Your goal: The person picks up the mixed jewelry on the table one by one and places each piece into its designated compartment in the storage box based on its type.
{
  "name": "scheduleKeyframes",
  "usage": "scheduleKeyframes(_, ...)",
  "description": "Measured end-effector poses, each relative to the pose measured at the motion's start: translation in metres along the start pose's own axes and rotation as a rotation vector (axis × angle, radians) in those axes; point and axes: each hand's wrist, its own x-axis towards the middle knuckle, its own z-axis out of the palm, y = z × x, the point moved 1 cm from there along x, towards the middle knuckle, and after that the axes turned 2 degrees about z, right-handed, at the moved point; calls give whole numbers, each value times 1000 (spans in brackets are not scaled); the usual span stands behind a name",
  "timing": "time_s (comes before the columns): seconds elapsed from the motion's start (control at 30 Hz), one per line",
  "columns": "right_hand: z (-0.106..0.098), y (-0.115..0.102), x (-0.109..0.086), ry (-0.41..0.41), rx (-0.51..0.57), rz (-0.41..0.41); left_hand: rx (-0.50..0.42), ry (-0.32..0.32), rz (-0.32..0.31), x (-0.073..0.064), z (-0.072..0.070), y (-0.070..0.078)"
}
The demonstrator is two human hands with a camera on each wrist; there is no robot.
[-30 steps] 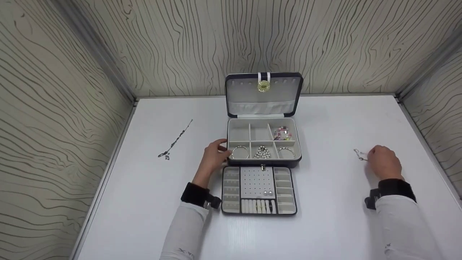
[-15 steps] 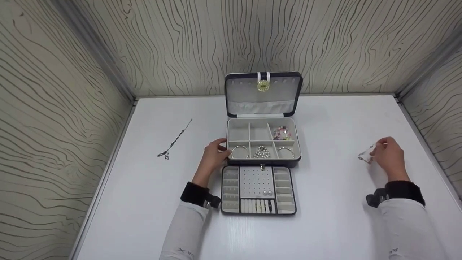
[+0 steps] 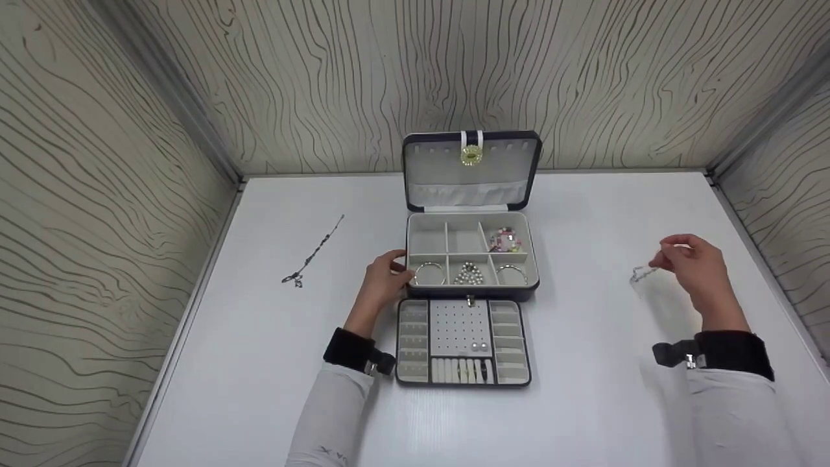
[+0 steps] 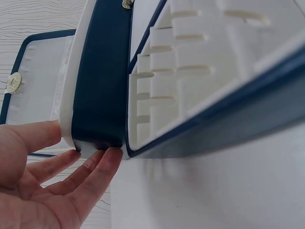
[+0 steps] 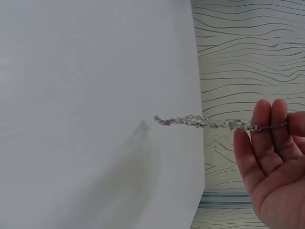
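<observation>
A jewelry box (image 3: pixel 528 290) stands with its lid (image 3: pixel 467 172) raised, and a slotted tray (image 3: pixel 400 373) lies in front of it. My left hand (image 3: pixel 384 280) rests at the box's left side. In the left wrist view the thumb touches the pale rim while nearly straight fingers (image 4: pixel 97 176) meet the side near the corner. Off to the right, my right hand (image 3: pixel 700 275) pinches a thin silver bracelet (image 3: pixel 640 273) by one end, above the table. The right wrist view shows the bracelet (image 5: pixel 183 120) stretching from thumb and fingertips, its shadow on the tabletop.
A dark chain necklace (image 3: pixel 314 251) lies on the white table (image 3: pixel 246 363) at left. The box compartments hold a colourful bead bracelet (image 3: pixel 506 240), pearl beads (image 3: pixel 468 275) and two bangles (image 3: pixel 429 264). Pearl earrings (image 3: pixel 480 347) sit in the tray. Patterned walls (image 3: pixel 389 78) border the table.
My right hand has lifted the bracelet off the table, unfolding from a fist-like bend and rising slightly away from me. The left hand stays at the box.
</observation>
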Motion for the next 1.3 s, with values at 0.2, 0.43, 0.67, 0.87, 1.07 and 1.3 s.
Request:
scheduleKeyframes(0.2,9,-11,-8,-99,202,-146,4,0,5,0,0,1)
scheduleKeyframes(0.43,25,-21,-17,-150,489,-204,4,-1,10,1,0,0)
scheduleKeyframes(0.67,44,-29,-22,-146,550,-138,13,-7,10,2,0,-1)
scheduleKeyframes(0.87,58,-36,-29,-149,580,-108,56,-17,29,0,1,-1)
scheduleKeyframes(1.07,67,-43,-33,-145,645,-82,126,0,72,-1,-1,8)
scheduleKeyframes(1.3,77,-50,-37,-129,705,-88,216,104,185,3,-6,29)
